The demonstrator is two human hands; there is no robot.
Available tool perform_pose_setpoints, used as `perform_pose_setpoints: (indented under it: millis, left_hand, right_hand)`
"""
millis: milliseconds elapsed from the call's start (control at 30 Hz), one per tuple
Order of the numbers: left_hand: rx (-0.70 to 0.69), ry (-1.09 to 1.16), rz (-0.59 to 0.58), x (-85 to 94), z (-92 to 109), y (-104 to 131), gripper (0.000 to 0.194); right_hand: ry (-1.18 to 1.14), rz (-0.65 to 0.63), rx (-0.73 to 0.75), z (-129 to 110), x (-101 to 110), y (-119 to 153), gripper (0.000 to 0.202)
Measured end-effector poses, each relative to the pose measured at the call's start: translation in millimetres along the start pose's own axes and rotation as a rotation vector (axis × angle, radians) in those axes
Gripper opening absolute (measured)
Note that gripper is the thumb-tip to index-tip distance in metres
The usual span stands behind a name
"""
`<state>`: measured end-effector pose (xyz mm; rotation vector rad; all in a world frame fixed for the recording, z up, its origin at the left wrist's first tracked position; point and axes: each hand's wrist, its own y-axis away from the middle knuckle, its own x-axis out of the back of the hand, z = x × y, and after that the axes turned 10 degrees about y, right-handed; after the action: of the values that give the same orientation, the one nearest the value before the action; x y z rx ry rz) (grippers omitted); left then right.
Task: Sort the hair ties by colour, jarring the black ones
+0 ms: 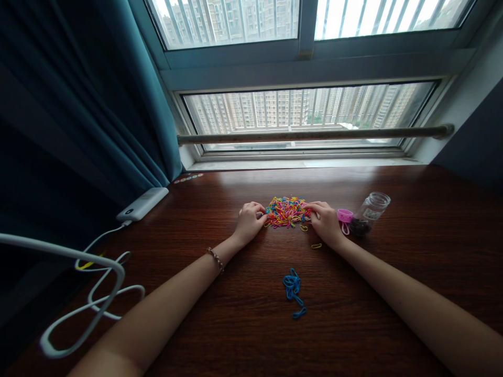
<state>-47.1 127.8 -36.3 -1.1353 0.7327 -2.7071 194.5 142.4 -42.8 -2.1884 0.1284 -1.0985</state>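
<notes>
A heap of small multicoloured rubber bands [287, 212] lies on the dark wooden table. My left hand [250, 222] touches its left edge, fingers bent and thumb a little apart from them. At the right edge, my right hand [325, 222] rests its fingertips on the bands, with the index finger and thumb apart. Neither hand visibly holds a band. One yellow band [316, 246] lies separately beside my right wrist. Nearer to me is a small loose group of blue bands [292, 285], with one blue band [299, 313] at its lower end.
Right of my right hand are a pink cup-like piece [345, 215] and a tilted clear jar [375, 205] with dark contents. A white power strip [143, 204] and looping white cable [92, 251] are at the left, by a blue curtain [149, 120]. A rail [314, 135] crosses the window.
</notes>
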Motion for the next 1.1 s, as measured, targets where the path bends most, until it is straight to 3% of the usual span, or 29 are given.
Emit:
perform_pose_setpoints:
  millis: [267, 467, 667, 767, 933, 1100]
  left_hand:
    - [-0.017, 0.082, 0.040, 3.7, 1, 0, 0.005]
    - [-0.034, 0.147, 0.066, 3.9, 3, 1, 0.008]
    - [-0.043, 0.214, 0.063, 1.0, -1, 1, 0.012]
    - [-0.025, 0.254, 0.058, -0.8, -5, 1, 0.014]
    - [0.039, 0.360, 0.051, -3.4, -7, 2, 0.018]
    - [0.081, 0.406, 0.049, -4.8, -6, 3, 0.019]
  right_hand:
    - [0.111, -0.134, 0.022, -2, -2, 2, 0.016]
    - [0.054, -0.049, -0.029, 2, -1, 0, 0.012]
    - [0.005, 0.021, -0.094, -4, 4, -3, 0.022]
    - [-0.102, -0.007, -0.184, -12, 9, -4, 0.030]
    - [-0.448, -0.191, -0.212, -38, 23, -3, 0.046]
    - [-0.652, -0.675, -0.011, -61, 37, 2, 0.043]
